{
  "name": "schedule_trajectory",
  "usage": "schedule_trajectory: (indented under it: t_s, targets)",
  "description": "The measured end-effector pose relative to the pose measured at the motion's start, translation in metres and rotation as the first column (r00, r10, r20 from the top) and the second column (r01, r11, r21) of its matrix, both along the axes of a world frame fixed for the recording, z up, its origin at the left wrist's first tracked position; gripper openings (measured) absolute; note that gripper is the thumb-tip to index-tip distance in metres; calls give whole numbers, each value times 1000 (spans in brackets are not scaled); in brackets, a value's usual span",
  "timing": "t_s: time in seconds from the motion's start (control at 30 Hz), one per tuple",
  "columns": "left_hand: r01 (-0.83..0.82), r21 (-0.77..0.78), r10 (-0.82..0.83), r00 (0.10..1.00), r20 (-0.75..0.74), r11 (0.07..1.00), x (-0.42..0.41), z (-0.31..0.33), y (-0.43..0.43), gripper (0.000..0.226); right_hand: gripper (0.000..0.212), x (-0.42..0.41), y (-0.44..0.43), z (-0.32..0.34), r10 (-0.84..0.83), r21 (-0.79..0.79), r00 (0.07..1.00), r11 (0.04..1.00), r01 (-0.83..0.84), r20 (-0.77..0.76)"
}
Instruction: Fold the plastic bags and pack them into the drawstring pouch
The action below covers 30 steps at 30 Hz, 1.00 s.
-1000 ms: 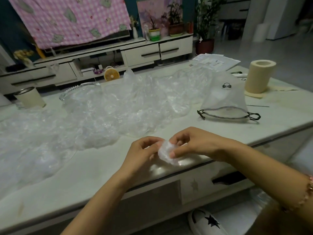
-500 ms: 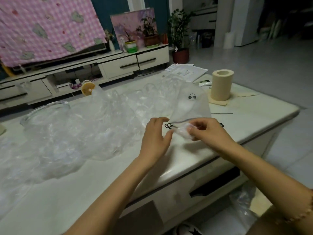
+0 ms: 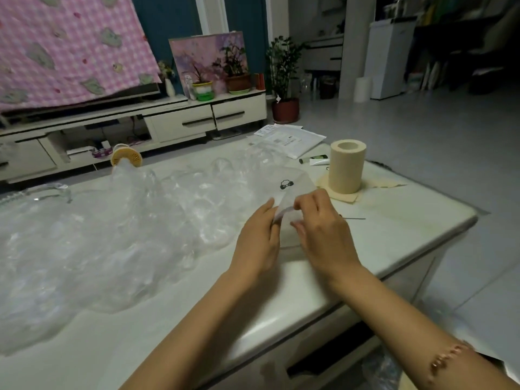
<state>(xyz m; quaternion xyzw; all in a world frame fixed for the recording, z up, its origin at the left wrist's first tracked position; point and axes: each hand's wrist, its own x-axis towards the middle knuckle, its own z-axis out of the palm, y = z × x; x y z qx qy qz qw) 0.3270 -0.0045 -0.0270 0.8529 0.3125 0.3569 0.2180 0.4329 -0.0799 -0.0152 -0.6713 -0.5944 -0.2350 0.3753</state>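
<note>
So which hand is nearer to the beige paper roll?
Right. The right hand is close in front of the upright beige paper roll, to its left; the left hand is farther left.

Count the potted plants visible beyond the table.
3. Two stand on the TV cabinet: one in a green-and-white pot, one in a brown pot. The third, a floor plant, stands beside the cabinet. More could be hidden in the dark background.
</note>
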Motion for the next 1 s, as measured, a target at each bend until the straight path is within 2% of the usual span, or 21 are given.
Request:
schedule_trajectory:
  t_s: [0.07, 0.13, 0.23, 0.3, 0.37, 0.43, 0.47, 0.5, 0.53, 0.6, 0.63, 0.67, 0.7, 0.77, 0.83, 0.9, 0.97, 1.0]
  targets:
    - [85, -7, -85, 996, -5, 996, -1, -4, 2, 36, 42, 8, 15, 2, -121, 105, 983, 989, 106, 141]
    - [139, -9, -139, 989, -49, 990, -3, -10, 7, 36, 27, 20, 25, 3, -154, 160, 957, 980, 117, 246]
    - [203, 19, -197, 966, -166, 979, -8, -7, 6, 39, 19, 32, 34, -5, -149, 63, 947, 989, 136, 285]
    - [215, 81, -192, 954, -231, 973, -13, -4, 3, 43, 20, 36, 37, -14, -161, -88, 960, 979, 185, 229]
    - [90, 255, -42, 982, -186, 963, -23, -6, 8, 45, 26, 37, 36, -17, -178, -286, 970, 933, 220, 164]
    - [-131, 402, 201, 970, -137, 906, -35, -7, 18, 38, 29, 36, 37, -19, -205, -436, 973, 870, 230, 105]
    - [-230, 408, 329, 925, -191, 883, -41, -5, 21, 35, 31, 35, 37, -18, -211, -490, 975, 844, 219, 72]
    - [-293, 345, 405, 856, -320, 892, -46, -6, 25, 35, 34, 33, 36, -16, -210, -524, 977, 829, 196, 34]
    - [-348, 287, 445, 785, -431, 892, -49, -7, 28, 33, 36, 31, 34, -12, -209, -562, 978, 811, 163, -17]
    - [-399, 296, 497, 712, -497, 868, -55, -11, 31, 10, 39, 24, 28, -3, -220, -618, 971, 778, 117, -92]
    - [-369, 356, 505, 730, -461, 859, -57, -11, 30, 14, 43, 21, 23, 1, -218, -633, 970, 767, 104, -105]
    - [-315, 418, 486, 771, -411, 853, -58, -10, 29, 30, 49, 17, 17, 4, -204, -640, 973, 763, 88, -109]
    - [-293, 439, 471, 795, -382, 850, -59, -7, 29, 40, 55, 14, 11, 8, -188, -637, 976, 767, 76, -110]
    - [-337, 492, 476, 859, -187, 803, -62, -3, 30, 36, 62, 7, 0, 16, -162, -578, 982, 813, 77, -97]
    - [-381, 532, 416, 907, 57, 756, -70, 0, 29, 24, 58, 0, -7, 24, -131, -421, 982, 905, 63, -135]
    - [-369, 584, 280, 930, 240, 723, -83, 11, 20, 21, 49, -8, -9, 30, -61, -192, 972, 981, 17, -226]
    - [-268, 693, 115, 959, 259, 670, -105, 20, 9, 19, 44, -22, -12, 35, 65, 0, 923, 998, -70, -380]
    - [-182, 760, 45, 979, 197, 624, -117, 20, 4, 18, 41, -29, -13, 36, 127, 63, 884, 992, -110, -450]
